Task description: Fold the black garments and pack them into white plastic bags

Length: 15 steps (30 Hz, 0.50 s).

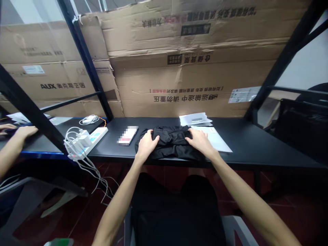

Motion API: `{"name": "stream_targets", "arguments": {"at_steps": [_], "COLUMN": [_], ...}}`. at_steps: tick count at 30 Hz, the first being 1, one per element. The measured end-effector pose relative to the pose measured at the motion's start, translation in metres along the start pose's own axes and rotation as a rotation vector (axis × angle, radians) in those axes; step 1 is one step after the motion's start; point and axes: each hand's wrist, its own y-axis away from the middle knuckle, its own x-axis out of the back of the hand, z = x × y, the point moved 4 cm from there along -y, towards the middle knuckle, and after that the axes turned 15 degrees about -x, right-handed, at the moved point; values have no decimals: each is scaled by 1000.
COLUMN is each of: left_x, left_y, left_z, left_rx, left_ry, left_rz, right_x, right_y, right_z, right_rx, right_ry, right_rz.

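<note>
A crumpled black garment (pixel 171 142) lies on the black table (pixel 256 143) straight in front of me. My left hand (pixel 146 143) rests on the garment's left end, fingers bent down over the cloth. My right hand (pixel 200 140) rests on its right end, fingers curled onto the fabric. Both hands press on the cloth; neither lifts it.
White paper sheets (pixel 217 138) and a clear packet (pixel 195 119) lie right of the garment. A phone (pixel 128 135) lies to the left, then a white power strip (pixel 88 141) with chargers and cables. Another person's hand (pixel 24 131) is at far left. Cardboard boxes (pixel 189 68) stand behind.
</note>
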Motion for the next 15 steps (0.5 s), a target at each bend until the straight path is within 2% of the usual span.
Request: {"name": "stream_targets", "arguments": {"at_steps": [3,9,13,15], "left_x": [-3,-7,-15,-18], "left_y": [-4,-16,-17,-13], "left_z": [-2,2,1,5], "left_rx": [37,-30,-6,-42], "left_ry": [56,200,130,29], "left_rz": [4,77,27,49], "right_x": [2,9,4,1], "right_y": [-2,-9,-7,-5], "right_z": [0,7,10,10], "right_rx": [-30,-35,-36,-35], "right_ry": [-28,-40,8,26], "right_rz": [-15,46,53,55]}}
